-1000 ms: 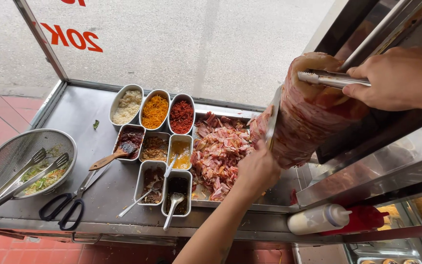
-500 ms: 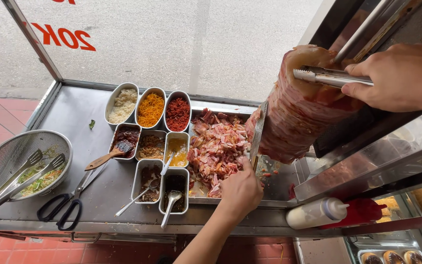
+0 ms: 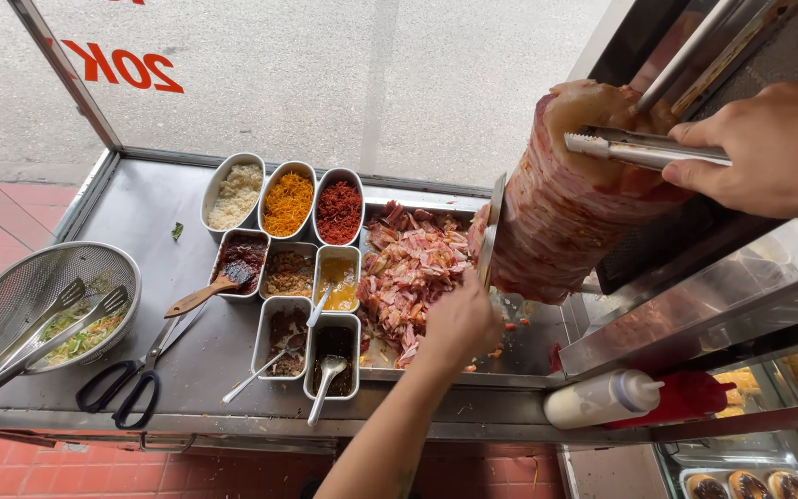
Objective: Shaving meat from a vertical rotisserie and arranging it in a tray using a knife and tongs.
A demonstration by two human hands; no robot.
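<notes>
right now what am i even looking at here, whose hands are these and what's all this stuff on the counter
This view comes from a camera worn on a person's head, looking down at their own two bare hands at a metal food counter. The left hand holds a long knife against a tall upright stack of meat. The right hand grips metal tongs pressed to the stack's top. Sliced meat lies piled in a tray below. Beside it sit small tins of toppings and sauces, some with spoons. Further left are black scissors and a mesh strainer holding greens and another pair of tongs.
</notes>
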